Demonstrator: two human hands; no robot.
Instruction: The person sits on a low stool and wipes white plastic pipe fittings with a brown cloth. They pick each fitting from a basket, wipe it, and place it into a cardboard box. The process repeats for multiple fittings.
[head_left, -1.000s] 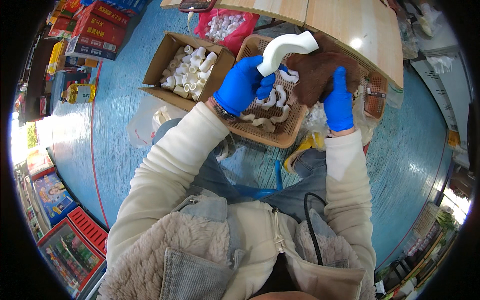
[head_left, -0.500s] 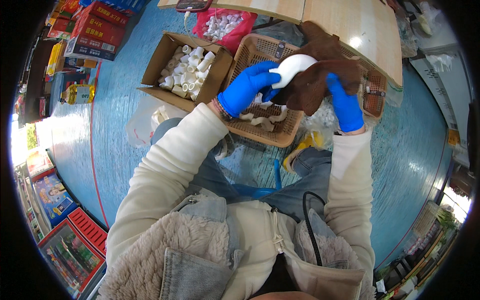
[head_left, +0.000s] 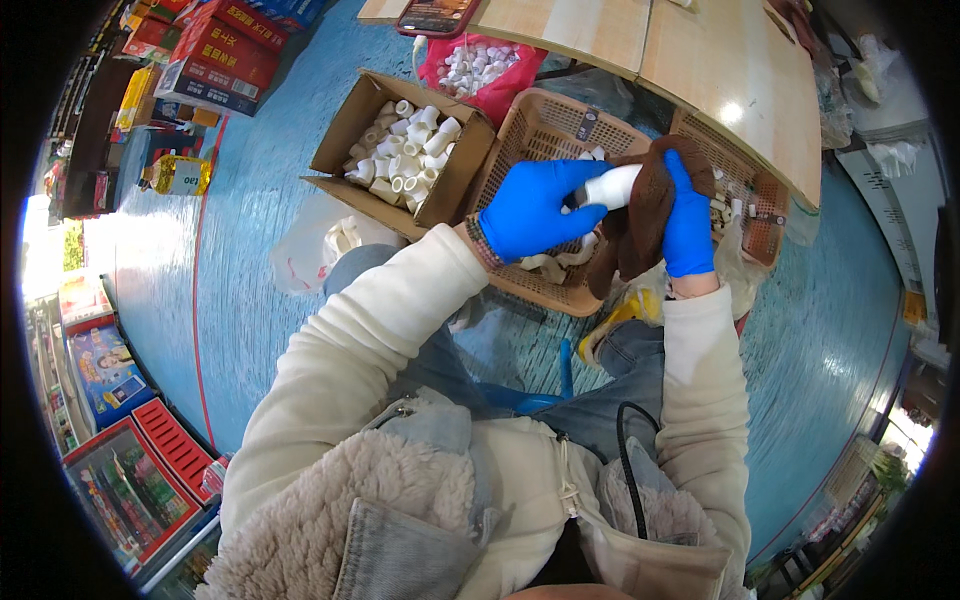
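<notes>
My left hand [head_left: 538, 208], in a blue glove, pinches one end of a white plastic pipe fitting [head_left: 614, 186] between thumb and fingers. A brown cloth [head_left: 652, 215] wraps the fitting's right end, so that end is hidden. From the right, my blue-gloved right hand [head_left: 690, 222] is closed around the cloth, its fingers pressed along the far side. Both hands hover over a tan plastic basket [head_left: 498, 160], in which some white curved pieces [head_left: 548, 266] lie below my left hand.
Left of the basket stands an open cardboard box [head_left: 462, 178] of white pipe fittings [head_left: 405, 160]. Behind are a pink bag [head_left: 505, 98] of small white parts and a wooden table [head_left: 740, 80] bearing a phone [head_left: 436, 16]. Another basket [head_left: 768, 238] sits at right.
The white fitting has turned from a visible curve to a straighter side-on view, its right end now within the cloth. My right hand has closed in on the cloth, which is bunched smaller.
</notes>
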